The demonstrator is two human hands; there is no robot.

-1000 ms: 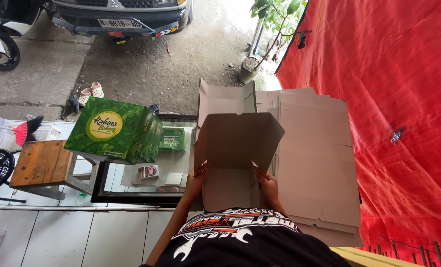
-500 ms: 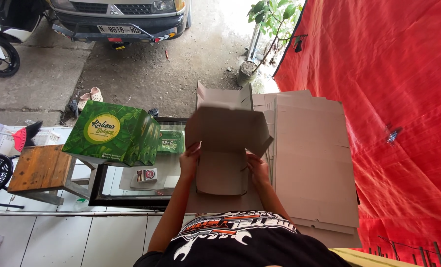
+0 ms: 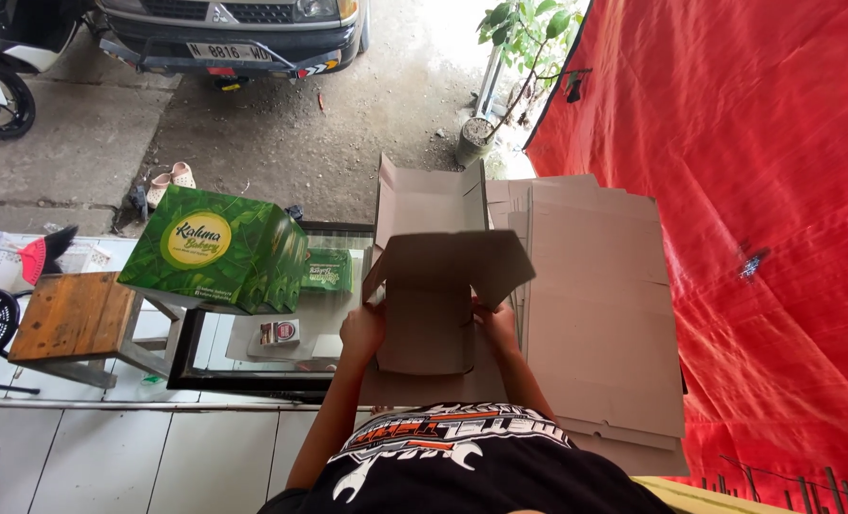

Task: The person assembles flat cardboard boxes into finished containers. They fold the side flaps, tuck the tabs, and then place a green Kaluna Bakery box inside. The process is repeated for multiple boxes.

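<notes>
Left hand [image 3: 362, 330] and right hand [image 3: 498, 326] each close their fingers on opposite side edges of a brown cardboard box blank [image 3: 433, 305], partly folded, at frame centre. It lies over a stack of flat cardboard sheets [image 3: 600, 314] extending right. Green printed boxes [image 3: 216, 249] stand at left, beside a wooden stool [image 3: 70, 317].

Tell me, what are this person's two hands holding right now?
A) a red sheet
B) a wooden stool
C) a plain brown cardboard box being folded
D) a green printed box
C: the left hand and right hand grip the sides of the plain brown cardboard box, its flaps partly folded; the green box sits apart to the left.
</notes>
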